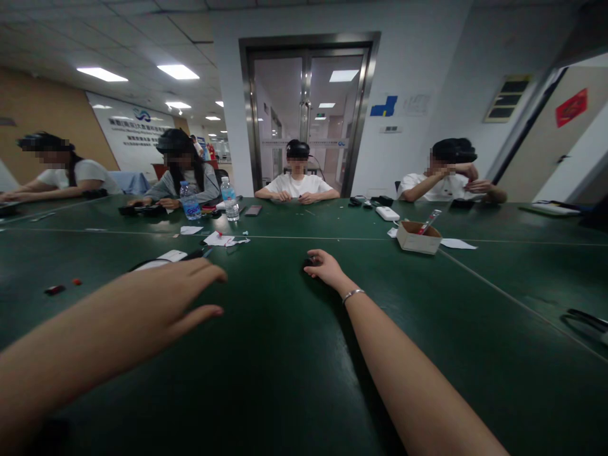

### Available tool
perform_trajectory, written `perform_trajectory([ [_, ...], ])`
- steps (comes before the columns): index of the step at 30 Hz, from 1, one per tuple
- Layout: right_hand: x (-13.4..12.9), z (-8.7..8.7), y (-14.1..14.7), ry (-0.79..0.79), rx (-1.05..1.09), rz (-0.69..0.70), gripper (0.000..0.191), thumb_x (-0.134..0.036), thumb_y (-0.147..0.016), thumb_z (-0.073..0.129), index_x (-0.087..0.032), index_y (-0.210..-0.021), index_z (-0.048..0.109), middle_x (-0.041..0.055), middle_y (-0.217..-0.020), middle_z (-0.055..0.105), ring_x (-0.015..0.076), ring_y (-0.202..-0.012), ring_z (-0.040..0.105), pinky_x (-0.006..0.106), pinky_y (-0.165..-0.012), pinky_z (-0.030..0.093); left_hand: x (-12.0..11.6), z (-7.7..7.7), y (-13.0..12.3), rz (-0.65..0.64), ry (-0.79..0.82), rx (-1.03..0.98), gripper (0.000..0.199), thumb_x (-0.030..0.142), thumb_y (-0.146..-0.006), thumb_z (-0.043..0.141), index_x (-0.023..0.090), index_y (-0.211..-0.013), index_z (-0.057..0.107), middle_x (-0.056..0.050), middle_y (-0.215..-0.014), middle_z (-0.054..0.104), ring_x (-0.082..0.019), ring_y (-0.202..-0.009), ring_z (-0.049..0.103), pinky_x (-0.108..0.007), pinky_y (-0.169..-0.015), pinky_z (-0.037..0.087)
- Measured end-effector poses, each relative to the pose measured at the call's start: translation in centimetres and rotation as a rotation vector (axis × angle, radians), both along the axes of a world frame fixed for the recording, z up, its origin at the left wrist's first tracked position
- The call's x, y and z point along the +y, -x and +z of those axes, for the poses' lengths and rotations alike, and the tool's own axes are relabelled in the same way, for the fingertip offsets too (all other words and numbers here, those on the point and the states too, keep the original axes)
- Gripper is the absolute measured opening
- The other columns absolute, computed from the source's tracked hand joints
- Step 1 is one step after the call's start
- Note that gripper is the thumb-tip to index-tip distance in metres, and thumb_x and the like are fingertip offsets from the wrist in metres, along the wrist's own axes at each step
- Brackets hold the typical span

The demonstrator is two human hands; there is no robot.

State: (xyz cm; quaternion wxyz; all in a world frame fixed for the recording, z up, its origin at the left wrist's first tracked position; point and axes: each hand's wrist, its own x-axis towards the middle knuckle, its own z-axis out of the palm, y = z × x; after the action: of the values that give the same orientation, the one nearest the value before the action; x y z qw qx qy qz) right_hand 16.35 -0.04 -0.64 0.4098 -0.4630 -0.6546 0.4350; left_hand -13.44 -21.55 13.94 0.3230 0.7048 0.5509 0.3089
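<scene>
My left hand hovers over the green table at the left, thumb and fingers apart, with nothing between them. Behind it lie a white object and a dark, slender item. Farther forward, near the middle, my right hand has its thumb and fingers around a small black object at the tabletop. The fingers partly cover that object, so its shape is unclear. A silver bracelet circles the right wrist.
Small red and orange pieces lie at the left. Paper scraps and two water bottles stand beyond. An open box holding a clear tube is at the right. Several people wearing headsets sit across the table.
</scene>
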Motion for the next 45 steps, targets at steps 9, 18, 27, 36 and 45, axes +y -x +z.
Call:
perform_trajectory([
  [9, 0.3, -0.6, 0.5, -0.076, 0.031, -0.015, 0.061, -0.001, -0.066, 0.065, -0.014, -0.121, 0.043, -0.0047, -0.070, 0.055, 0.0077, -0.049, 0.053, 0.017, -0.044, 0.046, 17.2, -6.4, -15.6, -0.095, -0.354, 0.491, 0.028, 0.033, -0.078, 0.054, 0.018, -0.102, 0.057, -0.010, -0.105, 0.060, -0.025, -0.101, 0.054, -0.034, -0.088, 0.039],
  [18, 0.2, -0.7, 0.5, -0.137, -0.054, -0.085, 0.062, 0.002, -0.060, 0.063, -0.016, -0.118, 0.050, 0.0003, -0.080, 0.060, 0.0106, -0.058, 0.057, 0.019, -0.051, 0.046, 19.7, -11.1, -17.7, 0.123, -0.285, 0.299, 0.027, 0.027, -0.080, 0.054, 0.020, -0.106, 0.055, -0.010, -0.103, 0.059, -0.023, -0.091, 0.057, -0.031, -0.074, 0.043],
  [27, 0.2, -0.4, 0.7, -0.124, -0.195, -0.052, 0.021, -0.006, -0.066, 0.068, -0.012, -0.086, 0.063, 0.0007, -0.071, 0.061, 0.0098, -0.055, 0.056, 0.018, -0.050, 0.044, 21.5, -14.5, -14.4, 0.177, -0.324, -0.041, 0.025, 0.021, -0.086, 0.042, 0.020, -0.096, 0.065, -0.008, -0.096, 0.058, -0.020, -0.096, 0.053, -0.034, -0.092, 0.039],
  [36, -0.3, 0.0, 1.0, -0.048, 0.032, -0.033, 0.017, -0.004, -0.073, 0.065, -0.014, -0.081, 0.053, -0.0031, -0.065, 0.058, 0.0058, -0.041, 0.051, 0.014, -0.037, 0.040, 22.6, -15.3, -13.4, 0.169, -0.260, -0.417, 0.015, 0.029, -0.082, 0.053, 0.017, -0.086, 0.060, -0.006, -0.085, 0.062, -0.018, -0.084, 0.058, -0.031, -0.081, 0.043],
  [45, -0.5, 0.5, 0.7, -0.053, -0.034, -0.006, 0.011, -0.008, -0.076, 0.064, -0.011, -0.086, 0.063, -0.0013, -0.057, 0.059, 0.0074, -0.044, 0.053, 0.013, -0.041, 0.042, 22.4, -15.5, -14.0, 0.040, -0.188, -0.664, 0.029, 0.026, -0.063, 0.074, 0.015, -0.083, 0.056, -0.008, -0.084, 0.064, -0.019, -0.083, 0.061, -0.037, -0.084, 0.046],
])
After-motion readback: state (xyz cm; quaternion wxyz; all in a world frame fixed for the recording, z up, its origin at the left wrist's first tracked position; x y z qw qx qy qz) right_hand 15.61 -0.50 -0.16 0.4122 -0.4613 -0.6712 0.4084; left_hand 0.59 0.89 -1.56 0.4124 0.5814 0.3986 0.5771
